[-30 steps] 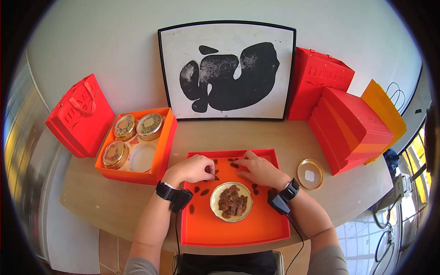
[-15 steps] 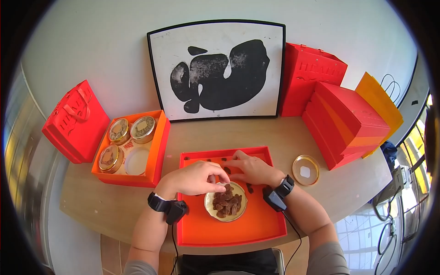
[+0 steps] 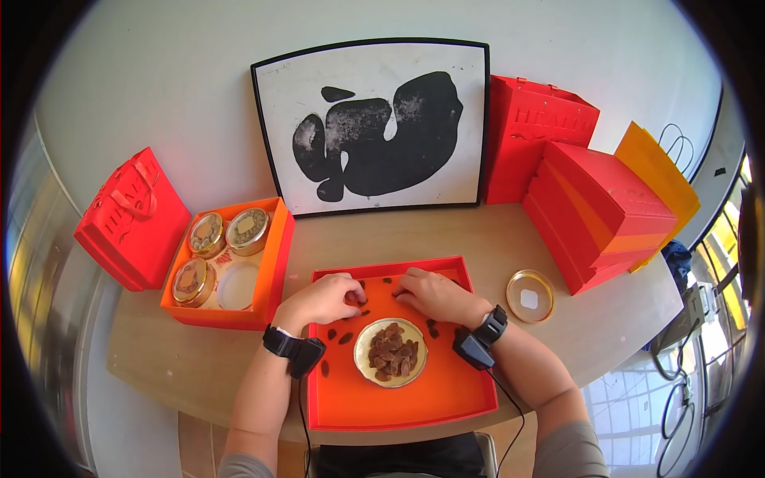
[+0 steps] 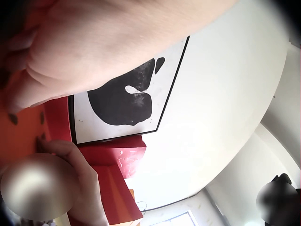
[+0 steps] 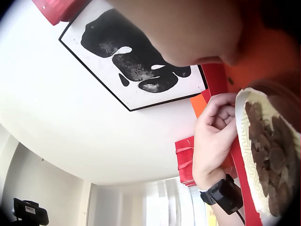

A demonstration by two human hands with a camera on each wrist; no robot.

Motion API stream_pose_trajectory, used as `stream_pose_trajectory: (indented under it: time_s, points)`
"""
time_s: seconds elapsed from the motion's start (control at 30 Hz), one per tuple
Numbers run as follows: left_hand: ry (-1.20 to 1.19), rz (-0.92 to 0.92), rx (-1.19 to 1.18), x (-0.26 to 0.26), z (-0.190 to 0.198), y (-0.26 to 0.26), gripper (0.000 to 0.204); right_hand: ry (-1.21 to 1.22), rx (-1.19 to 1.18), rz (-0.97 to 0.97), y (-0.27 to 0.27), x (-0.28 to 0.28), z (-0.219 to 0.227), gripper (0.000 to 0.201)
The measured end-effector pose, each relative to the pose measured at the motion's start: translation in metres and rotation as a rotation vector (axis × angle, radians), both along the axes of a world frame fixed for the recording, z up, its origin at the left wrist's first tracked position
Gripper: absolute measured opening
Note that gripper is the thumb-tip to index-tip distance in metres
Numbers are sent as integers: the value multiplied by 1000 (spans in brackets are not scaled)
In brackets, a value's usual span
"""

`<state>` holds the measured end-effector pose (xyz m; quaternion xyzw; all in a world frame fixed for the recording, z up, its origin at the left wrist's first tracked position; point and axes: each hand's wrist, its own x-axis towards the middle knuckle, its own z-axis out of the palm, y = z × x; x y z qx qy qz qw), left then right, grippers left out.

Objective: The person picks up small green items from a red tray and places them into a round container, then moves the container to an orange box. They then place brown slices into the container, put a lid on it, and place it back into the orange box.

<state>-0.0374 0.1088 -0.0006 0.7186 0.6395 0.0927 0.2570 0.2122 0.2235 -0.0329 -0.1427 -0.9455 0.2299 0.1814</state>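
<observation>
A pale round dish (image 3: 361, 368) heaped with brown dried slices (image 3: 393, 350) stands on the orange tray (image 3: 446, 398). Several loose dark slices (image 3: 345, 338) lie scattered around it. My left hand (image 3: 323, 299) is over the tray's back left part, its fingers curled down at a slice (image 3: 362, 303); I cannot tell whether it is pinched. In the right wrist view, the dish partly covers the left hand's (image 5: 214, 132) fingertips. Behind the dish, my right hand (image 3: 442, 296) reaches inward, bent fingertips down on the tray. The left wrist view catches one fingertip right at a dark slice (image 4: 41, 138).
To the left, an orange box (image 3: 280, 255) holds three gold-lidded jars (image 3: 247, 231) and an unfilled round recess (image 3: 239, 285). A clear gold-rimmed lid (image 3: 530, 296) lies right of the tray. Red boxes (image 3: 598, 207), red bags (image 3: 131, 215) and a framed print (image 3: 370, 127) stand behind.
Half a second ago my left hand was over the dish; it has moved back to the slices on the tray's far left. My right fingers have drawn in and bent more.
</observation>
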Motion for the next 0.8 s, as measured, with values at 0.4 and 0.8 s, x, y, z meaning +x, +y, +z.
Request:
stream_pose_trajectory:
  time_s: [0.4, 0.8]
  points:
    - [-100, -14, 45, -4, -6, 2, 19, -28, -222, 245, -6, 7, 40, 21]
    - [-260, 17, -35, 8, 44, -16, 15, -343, -169, 79, -32, 9, 69, 25]
